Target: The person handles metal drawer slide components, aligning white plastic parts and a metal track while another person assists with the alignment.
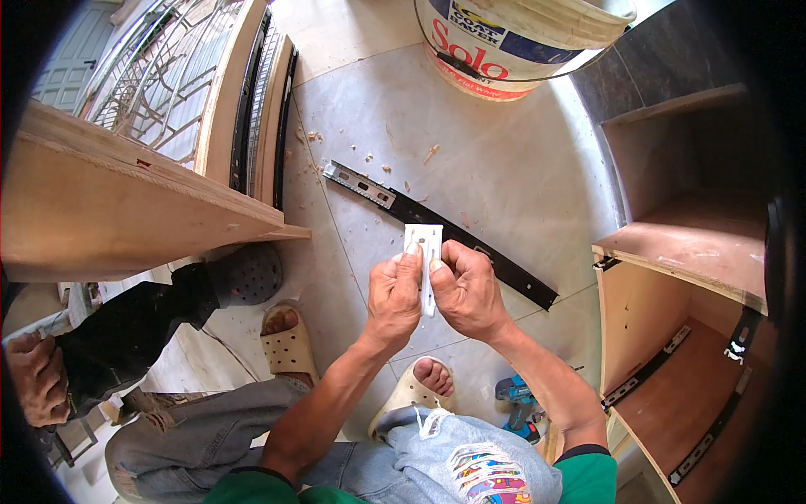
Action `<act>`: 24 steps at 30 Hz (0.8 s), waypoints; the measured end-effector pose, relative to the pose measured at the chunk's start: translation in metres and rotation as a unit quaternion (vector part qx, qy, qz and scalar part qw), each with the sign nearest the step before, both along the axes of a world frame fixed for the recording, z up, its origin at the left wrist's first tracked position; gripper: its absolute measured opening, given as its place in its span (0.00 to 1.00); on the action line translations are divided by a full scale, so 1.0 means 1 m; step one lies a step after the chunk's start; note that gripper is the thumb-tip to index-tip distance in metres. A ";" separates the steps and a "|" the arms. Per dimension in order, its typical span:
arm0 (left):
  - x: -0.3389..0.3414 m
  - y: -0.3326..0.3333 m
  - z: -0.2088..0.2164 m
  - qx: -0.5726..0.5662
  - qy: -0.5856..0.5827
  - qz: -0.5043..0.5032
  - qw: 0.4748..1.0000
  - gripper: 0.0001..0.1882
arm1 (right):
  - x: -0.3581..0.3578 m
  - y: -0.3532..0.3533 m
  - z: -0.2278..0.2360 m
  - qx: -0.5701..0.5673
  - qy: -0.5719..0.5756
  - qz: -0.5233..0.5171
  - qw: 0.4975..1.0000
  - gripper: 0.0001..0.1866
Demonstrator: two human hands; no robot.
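Head view: narrow white piece (424, 232) held up between both hands, over the floor, in the middle of the frame. Piece stands roughly lengthwise, wider at its far end; small marks or holes on it, too small to tell which. Left hand (393, 294) pinches its left edge, thumb on top, fingers curled under. Right hand (468, 292) pinches the right edge the same way, thumb on top. Hands close together, with the piece between them.

Just beyond the hands, a drawer slide (504, 267) lies diagonally on the tiled floor (529, 160), black along most of its length, silver section showing at the far left end. Wood shavings (431, 153) scattered near that end. Farther off, a white paint bucket (504, 63) with a wire handle.

Right side: open wooden cabinet (646, 235), black runners (646, 367) in its lower compartment. Blue and black power tool (519, 395) on the floor near the right forearm, partly hidden by it.

Left side: wooden panels (126, 202) with black rails along the edges, metal grillwork (159, 84) behind. Below them, another person's hand (38, 378), dark trouser leg (126, 340) and grey clog (254, 275). Wearer's cream sandals (288, 343), ripped jeans (353, 470) nearest the camera.
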State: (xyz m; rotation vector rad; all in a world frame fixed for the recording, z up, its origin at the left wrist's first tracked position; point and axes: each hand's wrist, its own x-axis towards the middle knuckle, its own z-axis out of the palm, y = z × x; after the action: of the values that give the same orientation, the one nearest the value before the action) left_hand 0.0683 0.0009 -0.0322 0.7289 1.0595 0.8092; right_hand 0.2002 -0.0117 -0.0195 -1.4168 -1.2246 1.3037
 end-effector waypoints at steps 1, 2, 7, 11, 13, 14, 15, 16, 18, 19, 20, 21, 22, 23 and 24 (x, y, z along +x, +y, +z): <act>0.001 0.000 0.000 -0.012 -0.006 0.004 1.000 0.22 | 0.000 -0.001 -0.002 0.001 -0.003 0.000 1.000 0.18; 0.001 0.000 0.001 -0.024 -0.013 0.009 1.000 0.22 | 0.000 0.000 -0.001 0.001 -0.003 0.000 1.000 0.18; -0.005 -0.003 -0.012 -0.015 -0.041 -0.006 0.999 0.20 | -0.001 0.001 -0.005 0.002 -0.005 0.001 1.000 0.20; -0.002 -0.003 -0.006 0.009 0.007 -0.013 1.000 0.22 | -0.001 0.001 0.000 0.006 -0.019 0.010 1.000 0.20; 0.001 -0.004 -0.006 0.023 0.038 -0.004 0.999 0.23 | -0.001 0.002 0.006 -0.030 -0.028 0.002 0.999 0.20; 0.002 -0.006 -0.009 0.042 0.055 -0.001 0.998 0.24 | 0.000 0.000 0.003 -0.030 -0.029 0.003 0.999 0.20; 0.003 -0.006 -0.010 0.061 0.071 0.003 0.996 0.25 | 0.000 -0.003 -0.004 -0.026 -0.044 0.002 0.999 0.18; 0.003 -0.007 -0.010 0.060 0.071 0.002 0.996 0.25 | 0.000 -0.006 -0.008 -0.024 -0.059 0.000 0.998 0.16; 0.001 -0.007 -0.008 0.075 0.127 -0.006 0.989 0.26 | 0.001 -0.005 -0.008 -0.035 -0.065 0.010 0.997 0.16; 0.001 -0.006 -0.006 0.072 0.127 -0.008 0.989 0.26 | 0.002 -0.004 -0.008 -0.047 -0.070 0.021 0.996 0.16; 0.001 -0.005 -0.005 0.091 0.142 -0.003 0.986 0.25 | 0.003 -0.003 -0.006 -0.049 -0.070 0.020 0.996 0.16; 0.001 -0.005 -0.004 0.109 0.157 0.002 0.981 0.25 | 0.005 -0.001 -0.002 -0.041 -0.054 0.031 0.997 0.17; 0.000 -0.005 -0.005 0.109 0.157 0.001 0.982 0.25 | 0.006 0.002 0.000 -0.032 -0.039 0.042 0.998 0.18; -0.002 -0.005 -0.006 0.135 0.186 0.000 0.973 0.25 | 0.006 0.003 0.000 -0.032 -0.038 0.041 0.998 0.18; -0.002 -0.005 -0.006 0.161 0.215 0.000 0.963 0.25 | 0.005 0.004 0.000 -0.029 -0.033 0.038 0.998 0.18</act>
State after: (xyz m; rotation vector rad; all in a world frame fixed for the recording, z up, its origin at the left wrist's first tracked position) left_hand 0.0659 -0.0045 -0.0383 1.2214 1.3279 0.8539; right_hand 0.2054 -0.0077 -0.0197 -1.4784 -1.3052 1.3630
